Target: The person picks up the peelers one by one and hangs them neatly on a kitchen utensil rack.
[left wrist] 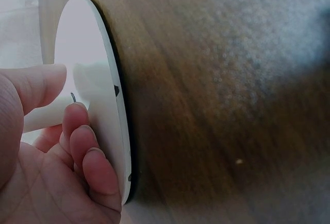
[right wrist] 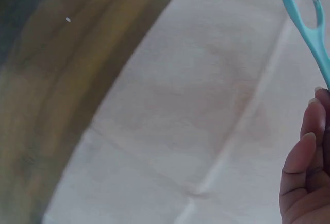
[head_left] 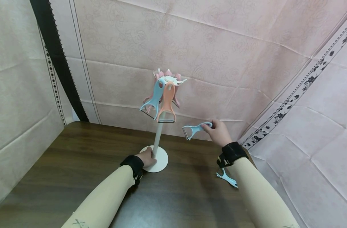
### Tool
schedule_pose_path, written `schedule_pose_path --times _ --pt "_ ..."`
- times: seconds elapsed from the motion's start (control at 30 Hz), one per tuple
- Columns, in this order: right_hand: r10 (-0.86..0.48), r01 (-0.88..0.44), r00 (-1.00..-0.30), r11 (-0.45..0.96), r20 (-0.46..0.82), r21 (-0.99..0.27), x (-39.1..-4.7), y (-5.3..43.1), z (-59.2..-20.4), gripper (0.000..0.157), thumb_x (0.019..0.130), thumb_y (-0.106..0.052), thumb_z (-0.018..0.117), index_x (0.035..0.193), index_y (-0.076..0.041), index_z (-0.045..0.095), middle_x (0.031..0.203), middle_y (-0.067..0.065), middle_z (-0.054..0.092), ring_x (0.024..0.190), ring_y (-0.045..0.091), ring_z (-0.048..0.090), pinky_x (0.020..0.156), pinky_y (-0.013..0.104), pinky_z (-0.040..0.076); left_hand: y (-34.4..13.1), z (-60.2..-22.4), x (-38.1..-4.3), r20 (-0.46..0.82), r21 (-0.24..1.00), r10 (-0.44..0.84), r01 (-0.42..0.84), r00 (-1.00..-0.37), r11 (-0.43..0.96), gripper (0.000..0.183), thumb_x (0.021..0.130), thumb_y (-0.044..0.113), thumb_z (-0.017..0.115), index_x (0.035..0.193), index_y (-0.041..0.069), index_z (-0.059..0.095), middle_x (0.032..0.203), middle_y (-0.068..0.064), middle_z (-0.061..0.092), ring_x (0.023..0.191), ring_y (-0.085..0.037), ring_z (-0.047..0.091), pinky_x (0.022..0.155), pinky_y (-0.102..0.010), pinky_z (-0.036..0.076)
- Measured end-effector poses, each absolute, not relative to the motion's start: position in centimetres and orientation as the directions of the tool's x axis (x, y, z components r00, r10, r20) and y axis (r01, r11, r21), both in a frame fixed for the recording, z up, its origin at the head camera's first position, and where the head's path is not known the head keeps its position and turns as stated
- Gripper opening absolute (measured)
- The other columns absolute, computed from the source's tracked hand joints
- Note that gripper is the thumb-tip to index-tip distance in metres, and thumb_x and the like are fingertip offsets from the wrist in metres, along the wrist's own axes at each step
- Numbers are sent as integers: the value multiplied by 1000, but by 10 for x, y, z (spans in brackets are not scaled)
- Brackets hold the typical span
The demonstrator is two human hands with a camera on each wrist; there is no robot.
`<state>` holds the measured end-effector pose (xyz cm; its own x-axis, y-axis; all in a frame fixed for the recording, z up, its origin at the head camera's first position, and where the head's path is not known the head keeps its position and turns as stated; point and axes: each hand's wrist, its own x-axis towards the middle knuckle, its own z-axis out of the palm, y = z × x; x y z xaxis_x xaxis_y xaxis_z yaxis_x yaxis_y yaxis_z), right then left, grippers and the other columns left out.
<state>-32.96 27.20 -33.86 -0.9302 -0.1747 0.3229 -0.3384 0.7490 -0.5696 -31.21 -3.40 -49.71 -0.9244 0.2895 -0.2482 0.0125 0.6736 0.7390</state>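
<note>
A white display stand (head_left: 158, 139) with a round base (left wrist: 87, 33) stands on the table. My left hand (head_left: 146, 158) grips its pole low down, thumb on one side and fingers curled on the other. From the stand's top hang a blue peeler (head_left: 156, 95) and an orange peeler (head_left: 168, 98) at the front, with several pink peelers (head_left: 177, 100) partly hidden behind. Right of the stand, my right hand (head_left: 220, 133) pinches another blue peeler (head_left: 195, 129) by its handle end, blade pointing left. In the right wrist view this peeler (right wrist: 312, 38) shows above the fingertips.
One more blue peeler (head_left: 228, 180) lies on the brown wooden table (head_left: 184, 199), partly covered by my right forearm. Behind the table hangs a pale patterned cloth (head_left: 213, 63). More cloth (head_left: 310, 152) borders the right side, and a black strip (head_left: 62, 63) runs down at the left.
</note>
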Motion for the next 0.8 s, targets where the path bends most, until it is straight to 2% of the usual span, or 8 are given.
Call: schedule_pose_path --times 0.2,0.43,0.6,0.8 --pt "-171 -346 -927 735 335 -583 -325 260 -310 32 94 -34 64 104 -4 59 87 12 67 75 22 56 66 33 42 -34 -497 -314 -246 740 295 18 -924 673 35 92 14 63 112 -3 41 110 -19 57 104 -30 55 92 -46 43" --pt "-146 -408 -892 667 428 -623 -325 239 -280 38 90 -32 69 105 -6 45 79 9 63 67 17 51 59 29 37 -34 -502 -317 -240 737 298 26 -924 675 36 92 15 63 113 -3 41 109 -20 57 103 -29 55 93 -45 43" --pt "-191 -494 -849 616 493 -614 -321 219 -262 36 92 -28 67 106 -6 42 82 15 66 67 18 52 57 27 36 -35 -495 -310 -227 736 311 47 -923 676 35 92 15 62 112 -4 40 109 -20 57 103 -29 55 92 -43 43" --pt "-242 -572 -801 577 548 -582 -314 199 -244 31 95 -22 63 110 -4 42 84 13 66 73 18 59 65 26 45 -35 -479 -301 -231 744 319 45 -919 667 32 92 13 60 111 -5 41 110 -21 58 104 -30 56 92 -44 43"
